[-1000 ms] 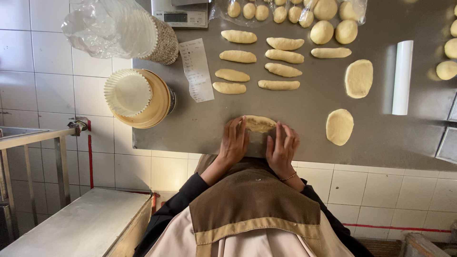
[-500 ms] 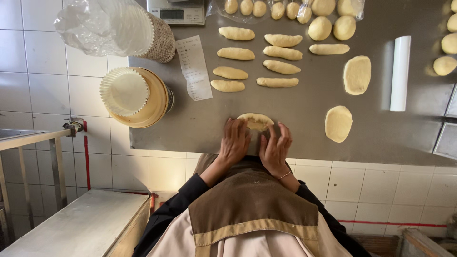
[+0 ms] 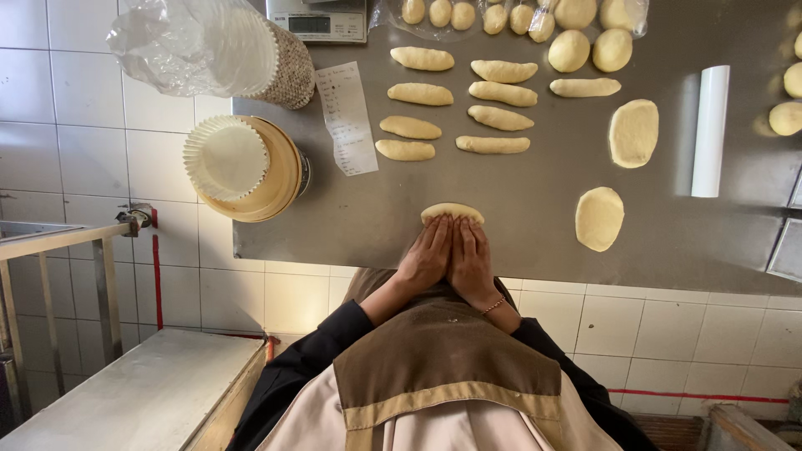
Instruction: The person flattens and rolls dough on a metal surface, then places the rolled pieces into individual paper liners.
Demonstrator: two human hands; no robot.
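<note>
Both hands (image 3: 449, 257) have closed together over dough (image 3: 452, 212) near paper-lined bowl (image 3: 251, 167)

- Left hand (image 3: 428, 255) and right hand (image 3: 472, 260) lie flat, side by side, fingers pressing on a dough piece (image 3: 452, 212) on the steel table (image 3: 501, 192).
- Rolled dough logs (image 3: 455, 107) lie in rows beyond the hands.
- Two flat ovals (image 3: 618, 171) lie to the right, near a white rolling pin (image 3: 710, 130).
- Paper liners (image 3: 227, 158) sit in a bowl on the left, beside a paper note (image 3: 346, 118).
</note>
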